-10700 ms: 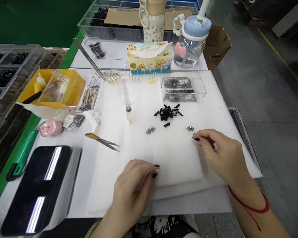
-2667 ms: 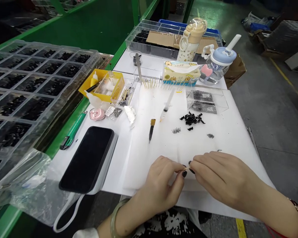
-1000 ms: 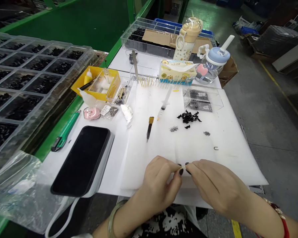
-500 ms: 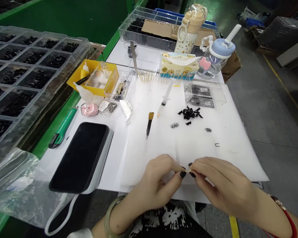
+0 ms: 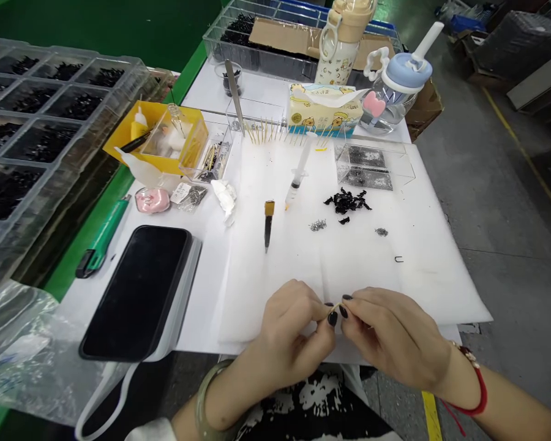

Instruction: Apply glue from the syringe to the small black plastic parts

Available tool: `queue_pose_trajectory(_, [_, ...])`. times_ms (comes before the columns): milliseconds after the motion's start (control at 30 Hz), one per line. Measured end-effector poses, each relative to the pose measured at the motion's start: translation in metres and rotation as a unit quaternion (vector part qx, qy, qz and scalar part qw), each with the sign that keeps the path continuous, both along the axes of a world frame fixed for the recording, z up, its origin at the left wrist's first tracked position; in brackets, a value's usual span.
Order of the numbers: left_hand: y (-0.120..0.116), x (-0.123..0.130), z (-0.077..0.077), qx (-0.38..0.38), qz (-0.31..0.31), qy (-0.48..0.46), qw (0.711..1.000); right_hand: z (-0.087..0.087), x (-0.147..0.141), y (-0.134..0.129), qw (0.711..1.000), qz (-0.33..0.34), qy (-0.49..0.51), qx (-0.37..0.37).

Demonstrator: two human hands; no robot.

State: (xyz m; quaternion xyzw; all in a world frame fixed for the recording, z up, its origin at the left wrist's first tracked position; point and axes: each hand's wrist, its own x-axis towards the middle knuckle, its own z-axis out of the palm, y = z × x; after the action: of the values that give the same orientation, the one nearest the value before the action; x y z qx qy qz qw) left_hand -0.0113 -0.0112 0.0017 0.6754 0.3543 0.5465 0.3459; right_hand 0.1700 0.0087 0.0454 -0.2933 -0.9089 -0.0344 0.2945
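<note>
My left hand and my right hand meet fingertip to fingertip over the near edge of the white foam pad. Between them they pinch a thin pale stick, of which only a short bit shows. Farther out on the pad lie a pile of small black parts, two little heaps of tiny metal bits and one single black clip. A syringe and a gold-handled blade tool lie left of the pile.
A row of sticks stands along the pad's far edge. A clear box, tissue box and two bottles are behind. A yellow bin, a phone and compartment trays are at left.
Both hands stay pinched together on the stick and have shifted slightly toward me. The view has tilted a little; things on the pad lie where they were.
</note>
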Motion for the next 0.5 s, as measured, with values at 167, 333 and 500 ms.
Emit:
queue_pose_trajectory(167, [-0.003,0.002,-0.005,0.018,0.031,-0.002,0.999,-0.008,-0.015,-0.007,0.999,-0.048,0.024,-0.003])
queue_pose_trajectory(333, [-0.005,-0.005,-0.003,-0.073,-0.020,-0.058,0.995,-0.003,-0.003,-0.006,0.997,0.035,0.022,-0.068])
queue_pose_trajectory(500, [0.002,-0.012,0.002,-0.128,-0.196,-0.125,0.964,0.008,0.014,-0.002,0.931,0.147,0.087,-0.324])
